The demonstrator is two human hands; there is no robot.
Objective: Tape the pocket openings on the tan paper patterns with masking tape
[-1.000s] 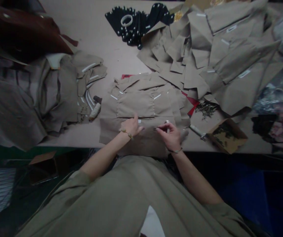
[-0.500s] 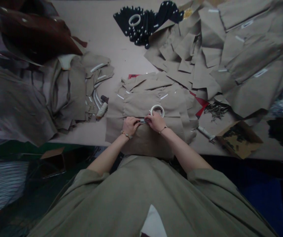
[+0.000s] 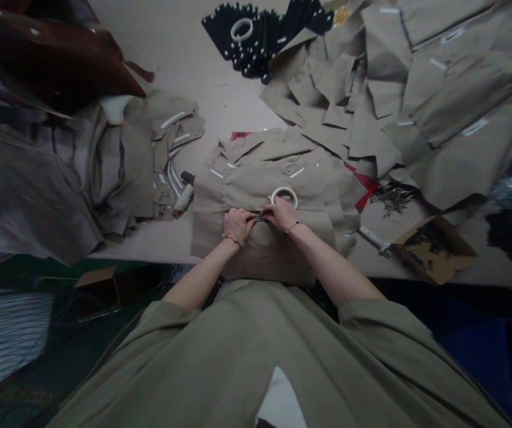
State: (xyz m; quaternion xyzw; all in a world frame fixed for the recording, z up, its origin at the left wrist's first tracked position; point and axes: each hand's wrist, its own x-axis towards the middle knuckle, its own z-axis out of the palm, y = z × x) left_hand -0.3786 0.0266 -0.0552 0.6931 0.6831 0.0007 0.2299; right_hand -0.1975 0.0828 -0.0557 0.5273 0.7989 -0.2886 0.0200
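A small dark strip with white marks (image 3: 258, 217), perhaps a label, lies across a slit or seam in the beige fabric piece (image 3: 256, 187). My left hand (image 3: 238, 225) is closed in a pinch at the strip's left end. At its right end, the fingertips of my right hand (image 3: 282, 215) are pinched together too. A roll of white tape (image 3: 284, 190) sits against the fingers of my right hand; whether they pass through it I cannot tell. Short white tape strips mark the fabric above my hands. More beige pieces lie stacked underneath.
Beige fabric heaps lie left (image 3: 140, 160) and right (image 3: 380, 119). Black pieces with white dots (image 3: 260, 47) are at the back, under another tape roll (image 3: 241, 30). Small dark metal parts (image 3: 392, 198) and an open cardboard box (image 3: 436, 249) stand right. A thread spool (image 3: 183, 200) lies left.
My left hand has shifted slightly right and my fingertips are closer together over the dark strip, so less of it shows. The tape roll has barely moved.
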